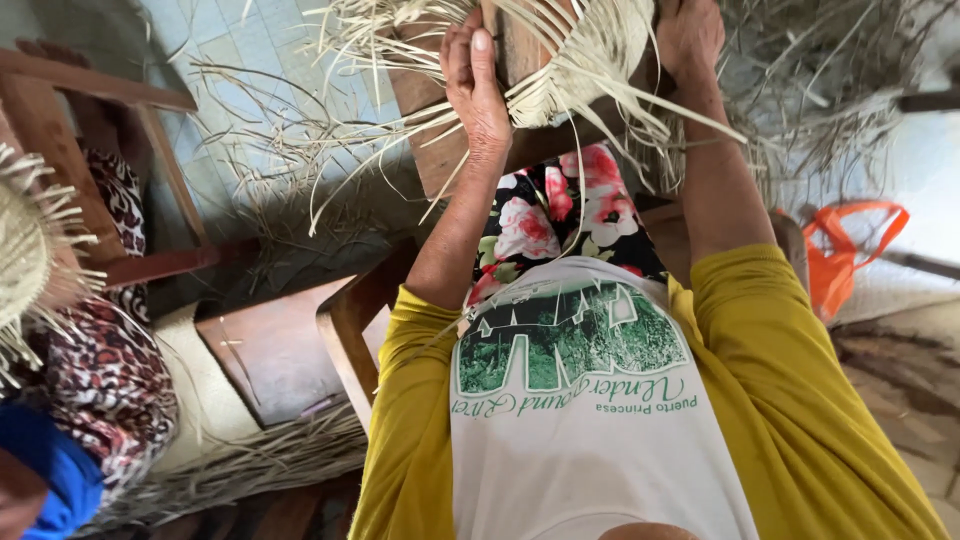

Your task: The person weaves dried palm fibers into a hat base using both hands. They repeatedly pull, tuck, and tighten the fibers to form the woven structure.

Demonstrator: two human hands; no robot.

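Observation:
A half-woven piece of pale straw (590,60) lies over a wooden block (520,45) at the top of the head view, with long loose strands fanning out around it. My left hand (475,90) grips the woven edge and the strands on the left side of the block. My right hand (690,35) presses on the weave at the right side, partly cut off by the frame's top edge. Below the hands are my yellow sleeves and a white shirt with a green print. A floral cloth covers my lap.
A wooden chair (120,180) stands at the left. Another person in leopard-print cloth (100,380) sits there with a straw weave (25,250). A low wooden stool (290,350) is beside my left arm. An orange bag (840,260) lies right. Loose straw litters the floor.

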